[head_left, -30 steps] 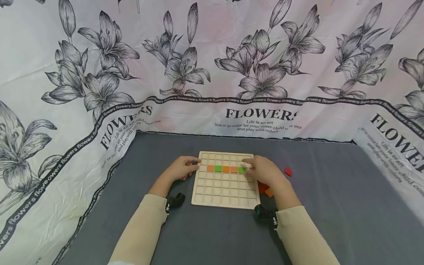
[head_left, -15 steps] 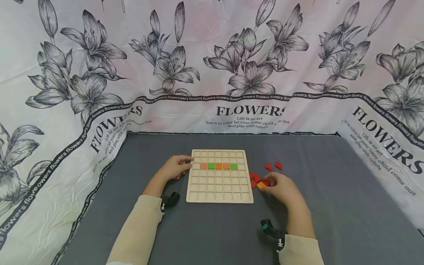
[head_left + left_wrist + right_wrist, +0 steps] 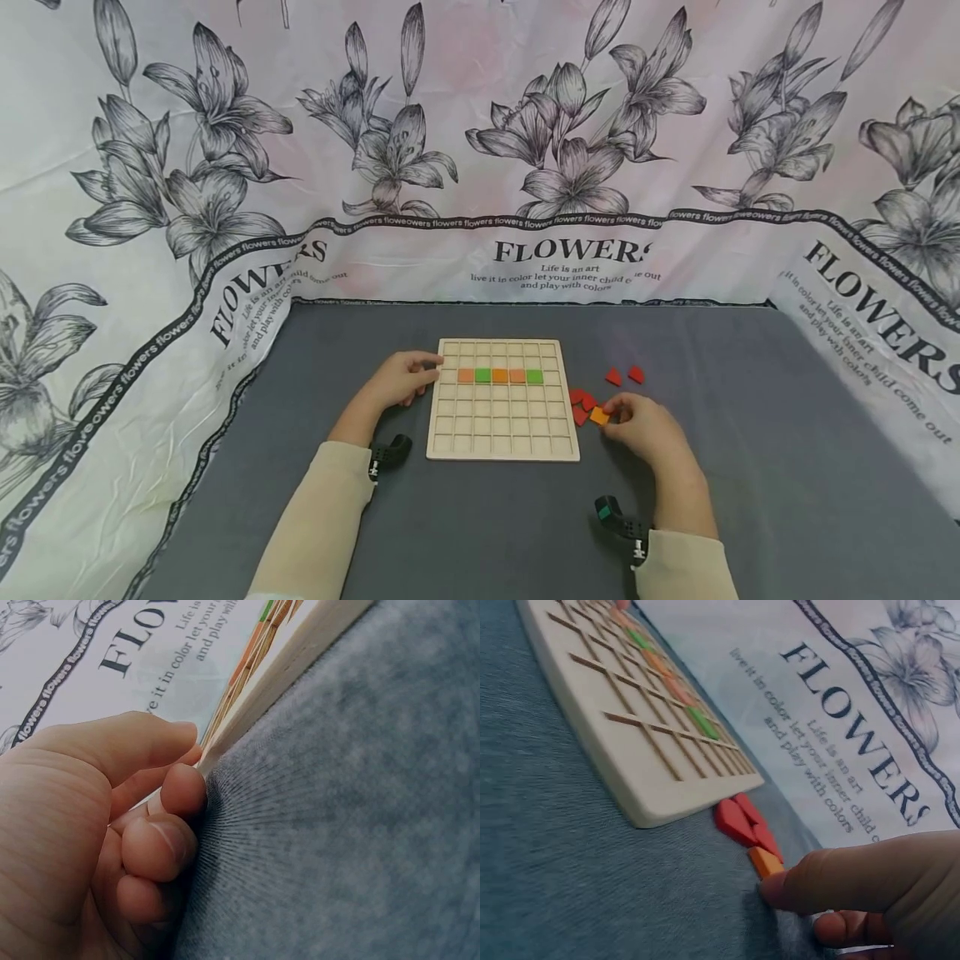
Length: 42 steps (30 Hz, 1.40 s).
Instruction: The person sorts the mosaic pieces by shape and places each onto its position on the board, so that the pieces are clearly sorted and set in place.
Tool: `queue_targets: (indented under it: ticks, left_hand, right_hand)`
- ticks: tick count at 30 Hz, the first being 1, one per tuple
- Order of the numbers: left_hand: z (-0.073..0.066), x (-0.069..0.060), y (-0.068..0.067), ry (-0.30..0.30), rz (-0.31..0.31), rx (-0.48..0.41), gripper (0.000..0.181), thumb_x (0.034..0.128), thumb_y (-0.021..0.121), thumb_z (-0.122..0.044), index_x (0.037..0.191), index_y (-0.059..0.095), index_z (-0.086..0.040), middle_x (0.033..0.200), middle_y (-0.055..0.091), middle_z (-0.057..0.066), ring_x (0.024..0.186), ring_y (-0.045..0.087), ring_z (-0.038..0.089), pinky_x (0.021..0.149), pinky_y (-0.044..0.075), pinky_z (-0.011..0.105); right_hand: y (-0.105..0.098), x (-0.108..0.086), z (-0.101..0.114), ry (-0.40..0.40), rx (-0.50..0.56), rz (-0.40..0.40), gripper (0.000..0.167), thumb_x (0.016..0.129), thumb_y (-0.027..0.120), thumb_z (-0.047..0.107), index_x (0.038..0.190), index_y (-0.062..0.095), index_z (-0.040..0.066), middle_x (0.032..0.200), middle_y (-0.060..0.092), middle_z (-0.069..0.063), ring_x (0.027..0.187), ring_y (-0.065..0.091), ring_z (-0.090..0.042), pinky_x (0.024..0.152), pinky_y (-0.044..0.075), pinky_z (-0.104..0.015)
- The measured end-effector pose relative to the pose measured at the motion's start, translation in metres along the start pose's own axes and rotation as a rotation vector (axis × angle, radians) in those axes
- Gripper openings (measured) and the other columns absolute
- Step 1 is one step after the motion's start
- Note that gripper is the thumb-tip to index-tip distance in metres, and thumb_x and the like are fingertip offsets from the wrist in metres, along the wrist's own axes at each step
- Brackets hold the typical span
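In the head view a pale wooden grid board (image 3: 503, 425) lies flat on the grey cloth. One of its rows carries orange and green square tiles side by side. My left hand (image 3: 396, 382) holds the board's left edge, its thumb and fingertips against the rim in the left wrist view. Right of the board, my right hand (image 3: 647, 427) pinches an orange square tile (image 3: 599, 416) at its near side. That tile (image 3: 766, 864) sits beside several red pieces (image 3: 737, 822) in the right wrist view. The fingers behind my right thumb are partly hidden.
Two red wedge-shaped pieces (image 3: 625, 376) lie apart, farther back on the right. Grey cloth (image 3: 495, 525) covers the table. A white flower-printed sheet (image 3: 450, 258) rises behind it and along both sides.
My right hand has left the green tile at the row's right end and moved right and nearer, to the loose pieces, where it now pinches an orange tile. My left hand stays at the board.
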<state>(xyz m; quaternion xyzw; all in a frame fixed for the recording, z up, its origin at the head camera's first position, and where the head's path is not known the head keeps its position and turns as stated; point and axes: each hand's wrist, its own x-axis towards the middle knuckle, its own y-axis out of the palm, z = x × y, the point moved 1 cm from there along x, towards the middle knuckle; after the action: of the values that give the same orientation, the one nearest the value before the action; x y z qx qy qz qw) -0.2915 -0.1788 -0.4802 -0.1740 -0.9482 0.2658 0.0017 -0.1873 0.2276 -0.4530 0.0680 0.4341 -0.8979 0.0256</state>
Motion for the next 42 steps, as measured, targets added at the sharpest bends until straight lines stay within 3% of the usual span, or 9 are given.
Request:
queue_targets:
  ticks: [8, 13, 18, 22, 29, 33, 37, 40, 42]
  left_hand:
    - [-0.002, 0.0, -0.001, 0.0, -0.007, -0.012, 0.037, 0.1018, 0.069, -0.023, 0.138, 0.067, -0.016, 0.068, 0.061, 0.01, 0.04, 0.041, 0.016, 0.045, 0.043, 0.034]
    - [0.001, 0.002, 0.001, -0.004, 0.003, -0.008, 0.037, 0.102, 0.068, -0.025, 0.138, 0.067, -0.016, 0.068, 0.061, 0.01, 0.04, 0.042, 0.015, 0.045, 0.044, 0.034]
    - [0.002, 0.003, 0.001, 0.014, -0.004, -0.002, 0.037, 0.1022, 0.068, -0.024, 0.138, 0.066, -0.015, 0.068, 0.061, 0.01, 0.04, 0.042, 0.015, 0.045, 0.044, 0.034]
    - [0.003, 0.002, 0.0, 0.009, -0.001, -0.003, 0.037, 0.1022, 0.068, -0.023, 0.138, 0.067, -0.014, 0.068, 0.061, 0.01, 0.041, 0.042, 0.016, 0.046, 0.044, 0.034]
    - [0.003, 0.002, 0.003, 0.019, -0.005, -0.003, 0.037, 0.1021, 0.068, -0.023, 0.138, 0.067, -0.015, 0.067, 0.061, 0.01, 0.041, 0.044, 0.016, 0.046, 0.045, 0.035]
    - [0.003, 0.002, 0.004, 0.017, 0.001, -0.013, 0.038, 0.102, 0.068, -0.023, 0.138, 0.066, -0.014, 0.067, 0.061, 0.009, 0.041, 0.043, 0.015, 0.045, 0.045, 0.034]
    - [0.003, 0.002, 0.004, 0.018, 0.001, -0.015, 0.038, 0.1021, 0.068, -0.023, 0.139, 0.066, -0.014, 0.067, 0.061, 0.009, 0.04, 0.042, 0.015, 0.045, 0.044, 0.034]
    - [0.002, 0.002, 0.003, 0.015, -0.002, -0.013, 0.037, 0.1023, 0.068, -0.022, 0.139, 0.066, -0.015, 0.066, 0.061, 0.009, 0.04, 0.042, 0.014, 0.045, 0.043, 0.033]
    - [0.001, 0.002, 0.001, 0.013, -0.002, -0.009, 0.037, 0.1024, 0.068, -0.022, 0.139, 0.066, -0.014, 0.066, 0.06, 0.009, 0.04, 0.042, 0.014, 0.045, 0.044, 0.033]
  right_hand:
    - [-0.004, 0.0, 0.001, -0.042, -0.04, 0.001, 0.031, 0.087, 0.078, 0.021, 0.114, 0.071, 0.006, 0.085, 0.055, -0.006, 0.073, 0.05, -0.022, 0.063, 0.038, -0.036]
    - [-0.021, -0.002, 0.004, -0.069, 0.022, -0.002, 0.031, 0.091, 0.075, 0.017, 0.117, 0.069, 0.003, 0.099, 0.062, -0.01, 0.084, 0.056, -0.025, 0.068, 0.046, -0.037]
    - [-0.05, 0.006, 0.027, -0.095, 0.073, -0.016, 0.035, 0.099, 0.068, 0.018, 0.13, 0.064, 0.002, 0.117, 0.064, -0.018, 0.099, 0.06, -0.032, 0.078, 0.052, -0.043]
    - [-0.058, 0.013, 0.046, -0.126, 0.098, -0.033, 0.038, 0.101, 0.065, 0.018, 0.137, 0.062, 0.004, 0.119, 0.065, -0.018, 0.101, 0.062, -0.032, 0.08, 0.052, -0.045]
    - [-0.034, 0.031, 0.057, -0.216, 0.127, -0.08, 0.035, 0.102, 0.067, 0.02, 0.135, 0.066, 0.009, 0.116, 0.065, -0.01, 0.095, 0.059, -0.026, 0.073, 0.049, -0.038]
    - [-0.016, 0.044, 0.056, -0.249, 0.1, -0.06, 0.029, 0.101, 0.068, 0.017, 0.129, 0.07, 0.009, 0.113, 0.063, -0.008, 0.082, 0.053, -0.026, 0.067, 0.046, -0.038]
    - [0.004, 0.055, 0.048, -0.258, 0.035, -0.022, 0.029, 0.099, 0.07, 0.014, 0.127, 0.072, 0.007, 0.114, 0.063, -0.01, 0.091, 0.057, -0.028, 0.078, 0.049, -0.044]
    - [0.016, 0.061, 0.043, -0.264, -0.018, -0.026, 0.028, 0.097, 0.072, 0.014, 0.124, 0.074, 0.007, 0.115, 0.064, -0.011, 0.106, 0.055, -0.031, 0.09, 0.048, -0.05]
    - [0.021, 0.063, 0.043, -0.265, -0.042, -0.044, 0.027, 0.095, 0.075, 0.016, 0.122, 0.076, 0.008, 0.114, 0.064, -0.012, 0.108, 0.053, -0.033, 0.092, 0.047, -0.052]
